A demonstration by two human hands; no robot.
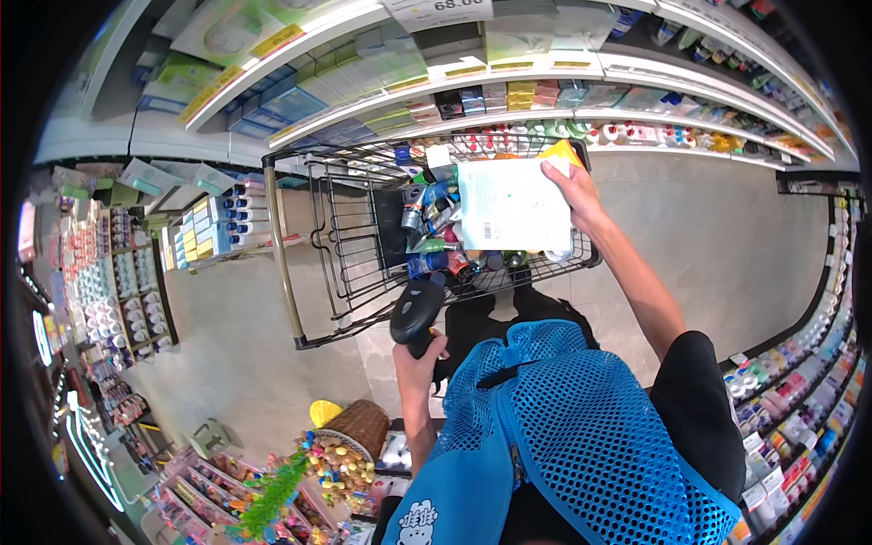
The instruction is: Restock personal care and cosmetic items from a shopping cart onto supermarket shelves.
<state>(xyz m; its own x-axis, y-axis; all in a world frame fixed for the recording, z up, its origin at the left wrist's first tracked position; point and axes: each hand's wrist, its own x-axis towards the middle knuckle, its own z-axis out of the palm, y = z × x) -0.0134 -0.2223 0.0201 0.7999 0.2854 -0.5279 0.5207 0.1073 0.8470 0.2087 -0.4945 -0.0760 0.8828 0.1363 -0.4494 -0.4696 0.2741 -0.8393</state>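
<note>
My left hand [417, 361] is closed around the handle of a black handheld barcode scanner [415, 310], beside the near side of a wire shopping cart [340, 272]. With thumb on top, my right hand [575, 194] grips a flat white package [516, 204] at its upper right corner, over the cart. The package bears print and a barcode. An orange-yellow packet [564, 151] shows just behind it, and whether my fingers touch it I cannot tell. Tubes and bottles [428, 262] lie heaped in the cart, partly hidden by the package.
Store shelves [599, 68] with boxes and bottles run along the far side. More stocked shelves [804, 409] curve along the right. A wicker basket [357, 426] of small toys lies tilted at lower left. Bottle racks [129, 293] stand at the left on grey floor [231, 340].
</note>
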